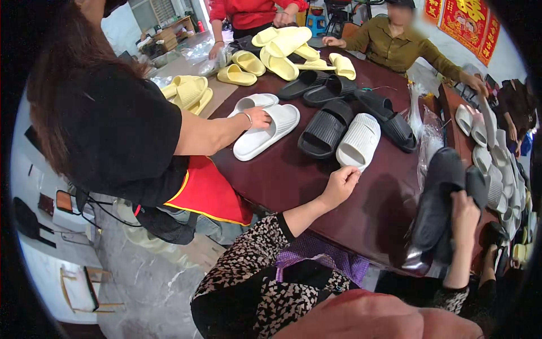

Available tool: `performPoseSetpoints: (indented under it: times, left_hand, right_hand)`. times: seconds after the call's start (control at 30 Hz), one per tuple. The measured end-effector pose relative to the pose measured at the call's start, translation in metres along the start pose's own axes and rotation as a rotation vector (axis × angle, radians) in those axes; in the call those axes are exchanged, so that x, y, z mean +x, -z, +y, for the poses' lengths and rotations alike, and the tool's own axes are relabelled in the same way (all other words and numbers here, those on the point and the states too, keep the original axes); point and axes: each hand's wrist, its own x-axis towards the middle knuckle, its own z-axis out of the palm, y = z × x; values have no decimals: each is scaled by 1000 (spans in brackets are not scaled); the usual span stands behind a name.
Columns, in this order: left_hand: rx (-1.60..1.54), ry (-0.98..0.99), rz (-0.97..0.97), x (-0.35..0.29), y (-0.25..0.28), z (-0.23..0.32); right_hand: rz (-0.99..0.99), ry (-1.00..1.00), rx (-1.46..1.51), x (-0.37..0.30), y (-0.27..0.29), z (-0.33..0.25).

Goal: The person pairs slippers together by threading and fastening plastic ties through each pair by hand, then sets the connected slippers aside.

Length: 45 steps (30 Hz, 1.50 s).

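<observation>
My left hand [339, 187] pinches the near end of a white slide slipper [366, 135], which lies beside a black slide slipper [326, 130] on the dark red table [271, 183]. At the right, my right hand [464, 217] grips a pair of black slippers [439, 189], lifted and tilted over the table edge and slightly blurred. More black slippers [389, 120] lie beyond the white one. A co-worker's hand [258, 117] at my left rests on another white slipper [271, 133], part of a pair.
Yellow slippers [285, 42] are heaped at the far side. Many pale slippers [497, 175] stand in rows at the right. Clear plastic bags [432, 135] lie along the right edge. Co-workers stand close at left, in a red top [245, 14], and in olive [389, 45] across the table.
</observation>
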Motion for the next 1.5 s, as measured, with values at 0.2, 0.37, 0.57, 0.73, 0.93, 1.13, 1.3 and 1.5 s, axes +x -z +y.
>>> performPoseSetpoints:
  times: [0.2,0.37,0.57,0.73,0.93,1.13,1.3,1.5]
  left_hand:
    - [42,-11,5,-6,7,2]
    - [8,11,-15,5,-8,-15]
    - [188,-64,57,11,2,-9]
    - [392,-426,87,34,-2,32]
    - [653,-436,286,56,48,35]
    - [511,-169,259,31,36,24]
    - [174,391,58,31,28,4]
    - [-238,679,19,35,15,0]
  right_hand:
    - [-41,-295,-97,0,-54,188]
    - [6,-461,72,-49,-88,274]
    - [58,-577,600,-24,-52,124]
    - [30,-371,717,-38,-26,56]
    - [-224,-231,791,-55,-20,28]
    - [-388,-182,927,-54,-30,12]
    - [-336,-55,1152,-39,-37,-38]
    - [-419,52,1224,-48,-44,-71]
